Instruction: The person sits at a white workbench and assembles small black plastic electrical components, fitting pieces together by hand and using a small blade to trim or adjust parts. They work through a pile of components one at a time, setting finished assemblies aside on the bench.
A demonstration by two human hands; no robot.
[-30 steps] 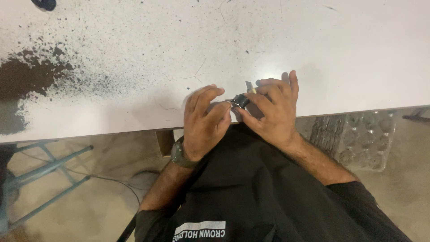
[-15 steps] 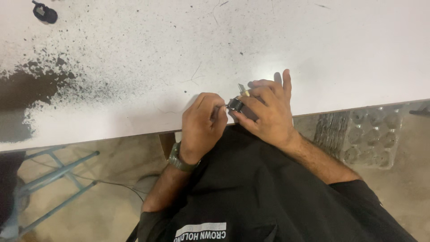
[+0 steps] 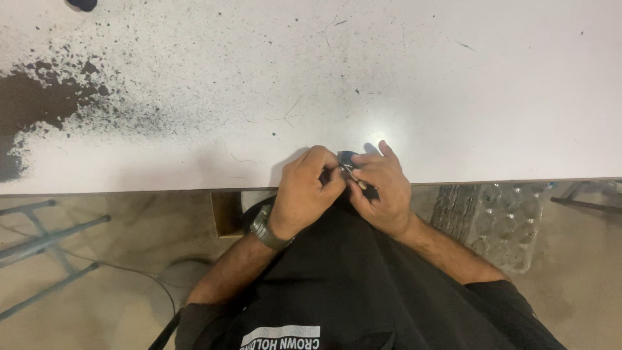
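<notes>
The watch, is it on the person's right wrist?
No, the watch sits on the left wrist, just behind the left hand, while the right hand has a bare wrist.

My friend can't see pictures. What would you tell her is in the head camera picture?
Two hands, the left hand wearing a wristwatch and the right hand, pinch a small dark object between them at the near edge of a white table. Black powder is scattered on the table's far left.
</notes>
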